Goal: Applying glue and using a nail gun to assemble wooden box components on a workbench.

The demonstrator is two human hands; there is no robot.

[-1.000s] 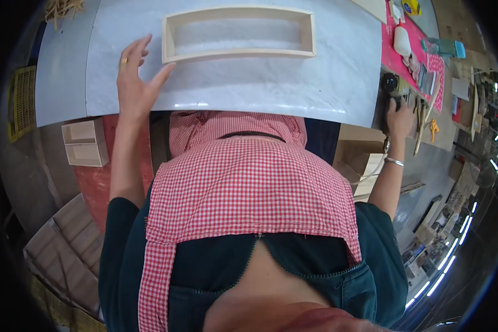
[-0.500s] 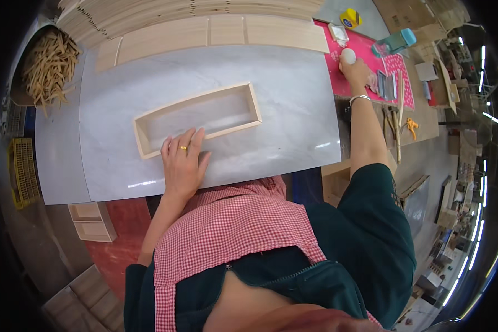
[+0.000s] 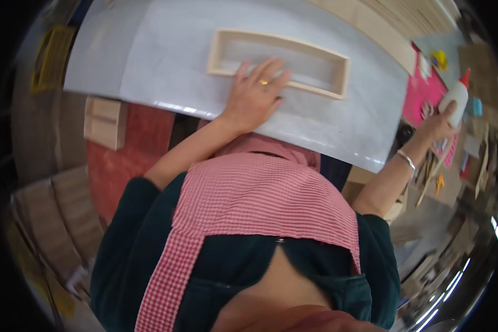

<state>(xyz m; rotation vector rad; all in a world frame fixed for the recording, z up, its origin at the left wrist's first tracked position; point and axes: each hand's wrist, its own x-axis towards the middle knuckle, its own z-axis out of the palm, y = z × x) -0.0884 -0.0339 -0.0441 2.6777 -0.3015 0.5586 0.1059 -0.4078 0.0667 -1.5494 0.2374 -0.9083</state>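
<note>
gripping hand: the right hand (image 3: 441, 126), fingers wrapped around the lower part of a white plastic bottle with a pointed red nozzle (image 3: 454, 103).
bottle: nozzle aimed away from the body, right of the grey-white marbled tabletop (image 3: 166, 72).
resting hand: the left hand (image 3: 254, 100), fingers loosely spread over the near wall of a long rectangular pale-wood frame (image 3: 340, 78), not clenched; i cannot tell whether they press.
frame: flat on the tabletop, long side facing the person, apart from the bottle.
change: half a second ago the bottle was at the bright pink mat (image 3: 416, 104); now it appears lifted, while the left hand is again at the frame.
meaning: bottle and frame are each under a hand, seemingly ready for use together.
blur: the fingertips on the frame are smeared, so exact contact is unclear.
</note>
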